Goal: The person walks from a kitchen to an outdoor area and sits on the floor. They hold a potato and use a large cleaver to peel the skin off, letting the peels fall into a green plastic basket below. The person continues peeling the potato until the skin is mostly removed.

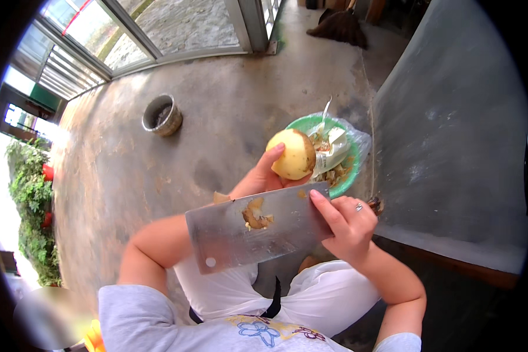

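My left hand (261, 176) holds a large potato (288, 151), its pale yellow flesh bare over most of it, with brown skin left along the right side. In my right hand (349, 226) is a cleaver (229, 234) with a broad grey blade and a round hole near its lower left corner. A curl of brown peel (256, 215) sticks to the blade. The blade lies just below the potato and hides part of my left forearm. Beyond both hands, a green basin (353, 176) lined with clear plastic holds peelings and a whitish wrapper (336, 148).
A round pot (171, 122) stands on the concrete floor (217, 105) to the left. At the right rises a grey wall (452, 135). Glazed door frames (176, 57) are at the far left, a broom head (339, 28) at the back, and leafy plants (35, 205) along the left edge.
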### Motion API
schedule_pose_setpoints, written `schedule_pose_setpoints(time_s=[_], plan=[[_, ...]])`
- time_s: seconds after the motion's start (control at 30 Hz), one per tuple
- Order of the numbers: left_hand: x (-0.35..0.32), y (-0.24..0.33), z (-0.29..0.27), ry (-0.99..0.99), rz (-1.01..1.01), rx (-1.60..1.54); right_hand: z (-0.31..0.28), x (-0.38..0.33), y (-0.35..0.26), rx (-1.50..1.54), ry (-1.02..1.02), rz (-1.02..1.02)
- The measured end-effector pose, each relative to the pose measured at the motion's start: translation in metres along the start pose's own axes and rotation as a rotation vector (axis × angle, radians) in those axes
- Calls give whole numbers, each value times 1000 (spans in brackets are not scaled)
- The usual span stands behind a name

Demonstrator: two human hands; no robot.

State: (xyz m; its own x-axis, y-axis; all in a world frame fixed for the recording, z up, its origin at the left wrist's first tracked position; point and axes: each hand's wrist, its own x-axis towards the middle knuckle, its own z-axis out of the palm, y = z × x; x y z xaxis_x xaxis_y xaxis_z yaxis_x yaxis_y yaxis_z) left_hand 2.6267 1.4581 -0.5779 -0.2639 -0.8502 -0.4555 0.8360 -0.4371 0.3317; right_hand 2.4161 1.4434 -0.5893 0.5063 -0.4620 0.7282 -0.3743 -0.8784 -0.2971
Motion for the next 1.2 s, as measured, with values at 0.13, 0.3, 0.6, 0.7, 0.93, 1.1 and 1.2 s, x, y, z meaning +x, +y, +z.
schedule_pose_setpoints(time_s=[0.13, 0.3, 0.6, 0.7, 0.93, 1.1, 1.2], plan=[[15, -29, 7, -80, 142, -251, 4, 11, -27, -60, 43, 162], [26, -49, -26, -285, 52, -428, 14, 3, -33, -225, 37, 188], [14, -60, -27, -68, 102, -324, 35, -22, -35, -215, 71, 153], [18, -60, -28, -50, 61, -368, 33, -19, -29, -226, 69, 100], [20, -60, -39, -188, -6, -531, 38, -19, -19, -237, 63, 147], [33, -67, -48, -240, 46, -548, 41, -21, -16, -205, 35, 158], [32, -62, -50, -188, 33, -489, 43, -20, -11, -208, 30, 177]])
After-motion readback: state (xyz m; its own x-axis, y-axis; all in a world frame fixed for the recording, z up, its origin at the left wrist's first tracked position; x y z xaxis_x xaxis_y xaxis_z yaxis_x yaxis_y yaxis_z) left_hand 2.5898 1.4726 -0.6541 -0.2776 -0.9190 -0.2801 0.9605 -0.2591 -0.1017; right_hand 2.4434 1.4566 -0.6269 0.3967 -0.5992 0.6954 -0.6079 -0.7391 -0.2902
